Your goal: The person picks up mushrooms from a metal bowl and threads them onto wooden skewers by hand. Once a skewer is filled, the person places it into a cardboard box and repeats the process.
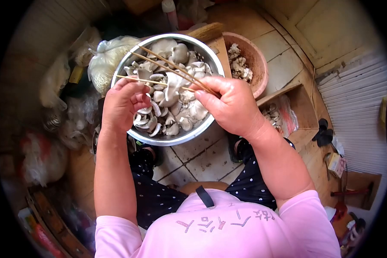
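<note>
A large metal basin (220, 69) in front of me holds many grey oyster mushrooms (185, 122). Over its right side, my right hand (230, 101) is closed around several thin bamboo skewers (170, 64). Two of them point up and left past the rim. Another skewer (144, 80) runs nearly level toward the left, and a pale mushroom piece (173, 88) appears to be threaded on it near my right fingers. At the basin's left rim, my left hand (127, 103) is curled, thumb and forefinger pinched at the far end of that level skewer.
Behind the basin to the right stands a pink tub (262, 71) with mushroom scraps. A wooden box (303, 103) holds more pieces and plastic. Tied plastic bags (112, 60) crowd the left side. Tiled floor (189, 163) shows between my feet.
</note>
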`<act>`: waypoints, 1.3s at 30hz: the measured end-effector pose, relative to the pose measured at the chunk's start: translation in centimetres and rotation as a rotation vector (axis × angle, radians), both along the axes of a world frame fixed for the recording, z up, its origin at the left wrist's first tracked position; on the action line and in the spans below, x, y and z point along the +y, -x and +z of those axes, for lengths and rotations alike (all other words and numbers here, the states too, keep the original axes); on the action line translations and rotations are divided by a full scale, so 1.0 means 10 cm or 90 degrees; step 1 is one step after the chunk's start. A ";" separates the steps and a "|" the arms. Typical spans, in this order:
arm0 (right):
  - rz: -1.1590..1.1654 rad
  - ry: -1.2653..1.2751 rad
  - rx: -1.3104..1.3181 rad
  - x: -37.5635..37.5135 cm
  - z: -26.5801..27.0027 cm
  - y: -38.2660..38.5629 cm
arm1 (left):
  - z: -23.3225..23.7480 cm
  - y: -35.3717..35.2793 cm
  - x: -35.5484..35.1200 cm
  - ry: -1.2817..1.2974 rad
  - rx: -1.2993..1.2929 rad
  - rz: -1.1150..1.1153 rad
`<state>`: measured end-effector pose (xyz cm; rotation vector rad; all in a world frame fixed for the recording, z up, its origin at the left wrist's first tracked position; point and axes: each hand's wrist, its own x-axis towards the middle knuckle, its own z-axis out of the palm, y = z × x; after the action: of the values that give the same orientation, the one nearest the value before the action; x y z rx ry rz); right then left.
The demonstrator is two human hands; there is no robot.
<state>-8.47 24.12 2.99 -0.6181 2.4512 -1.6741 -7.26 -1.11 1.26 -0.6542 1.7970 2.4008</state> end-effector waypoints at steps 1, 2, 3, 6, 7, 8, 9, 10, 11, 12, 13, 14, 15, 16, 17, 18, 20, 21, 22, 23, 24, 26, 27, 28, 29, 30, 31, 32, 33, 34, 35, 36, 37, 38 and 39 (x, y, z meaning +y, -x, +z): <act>0.001 -0.005 -0.029 0.00 0.01 0.00 | 0.03 0.00 -0.02 -0.067 0.024 0.049; -0.004 -0.014 -0.034 0.00 0.03 -0.01 | -0.06 0.01 -0.12 -0.162 0.032 0.074; 0.000 -0.010 -0.028 0.01 0.03 -0.01 | -0.16 0.03 -0.22 -0.261 0.059 0.091; -0.011 0.001 -0.012 0.01 -0.06 0.02 | -0.16 0.04 -0.28 -0.364 0.055 0.127; -0.007 0.002 -0.010 0.01 -0.07 0.03 | -0.14 0.04 -0.28 -0.363 0.059 0.129; -0.012 -0.007 -0.005 0.01 -0.07 0.03 | -0.12 0.04 -0.28 -0.378 0.058 0.137; -0.018 -0.017 0.001 0.02 -0.07 0.03 | -0.09 0.05 -0.29 -0.394 0.058 0.143; -0.017 -0.006 -0.005 0.01 -0.08 0.03 | -0.10 0.04 -0.31 -0.397 0.064 0.141; -0.014 -0.005 -0.003 0.01 -0.06 0.03 | -0.11 0.05 -0.33 -0.396 0.068 0.143; -0.003 -0.026 -0.021 0.01 -0.02 0.03 | -0.13 0.05 -0.34 -0.381 0.064 0.149; 0.007 -0.048 -0.041 0.01 0.00 0.03 | -0.13 0.04 -0.34 -0.367 0.058 0.153; 0.006 -0.049 -0.042 0.01 -0.02 0.03 | -0.14 0.04 -0.34 -0.360 0.061 0.160; 0.007 -0.049 -0.044 0.01 -0.02 0.02 | -0.14 0.03 -0.32 -0.360 0.060 0.161; 0.007 -0.053 -0.040 0.02 -0.03 0.03 | -0.13 0.03 -0.31 -0.330 0.064 0.180; 0.006 -0.056 -0.036 0.02 -0.03 0.03 | -0.11 0.03 -0.29 -0.300 0.068 0.199; 0.006 -0.056 -0.036 0.01 -0.06 0.03 | -0.10 0.02 -0.28 -0.300 0.067 0.199; -0.027 -0.014 -0.007 0.00 -0.13 0.04 | -0.07 0.00 -0.24 -0.241 0.079 0.193; -0.026 -0.014 -0.008 -0.01 -0.13 0.04 | -0.04 -0.01 -0.22 -0.240 0.079 0.193; -0.026 -0.019 -0.009 -0.01 -0.13 0.04 | -0.01 -0.02 -0.18 -0.204 0.056 0.196; -0.026 -0.024 -0.011 -0.01 -0.13 0.04 | 0.01 -0.02 -0.15 -0.169 0.033 0.198; -0.026 -0.024 -0.013 -0.01 -0.13 0.04 | 0.02 -0.03 -0.14 -0.169 0.031 0.199; -0.026 -0.036 -0.005 -0.02 -0.13 0.03 | 0.01 -0.04 -0.11 -0.143 0.024 0.176; -0.027 -0.039 -0.007 -0.03 -0.12 0.02 | -0.02 -0.04 -0.10 -0.145 0.021 0.176; -0.034 -0.037 0.007 -0.03 -0.12 0.01 | -0.04 -0.04 -0.08 -0.138 0.010 0.151; -0.042 -0.035 0.021 -0.04 -0.12 0.00 | -0.05 -0.04 -0.06 -0.131 -0.001 0.126; -0.043 -0.038 0.018 -0.07 -0.11 -0.01 | -0.05 -0.06 0.02 -0.114 -0.020 0.100; -0.043 -0.041 0.028 -0.10 -0.12 -0.01 | -0.01 -0.09 0.15 -0.098 -0.049 0.099; -0.044 -0.045 0.035 -0.12 -0.12 -0.02 | -0.03 -0.11 0.24 -0.104 -0.054 0.067; -0.045 -0.046 0.033 -0.13 -0.13 -0.03 | -0.05 -0.13 0.32 -0.109 -0.058 0.037; -0.047 -0.055 0.052 -0.13 -0.14 -0.02 | -0.07 -0.15 0.40 -0.108 -0.055 0.036; -0.048 -0.064 0.072 -0.14 -0.14 -0.02 | -0.10 -0.15 0.44 -0.123 -0.058 0.056; -0.046 -0.066 0.058 -0.13 -0.12 -0.02 | -0.11 -0.15 0.44 -0.134 -0.052 0.056; -0.046 -0.067 0.057 -0.12 -0.12 -0.01 | -0.12 -0.14 0.44 -0.146 -0.045 0.056; -0.034 -0.083 0.058 -0.11 -0.12 0.00 | -0.13 -0.14 0.44 -0.146 -0.047 0.055; -0.022 -0.098 0.057 -0.10 -0.12 0.00 | -0.13 -0.14 0.43 -0.143 -0.044 0.049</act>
<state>-8.49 23.12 1.84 -0.6477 2.6368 -1.4806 -5.86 3.19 -0.01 -0.7823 1.4735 2.5437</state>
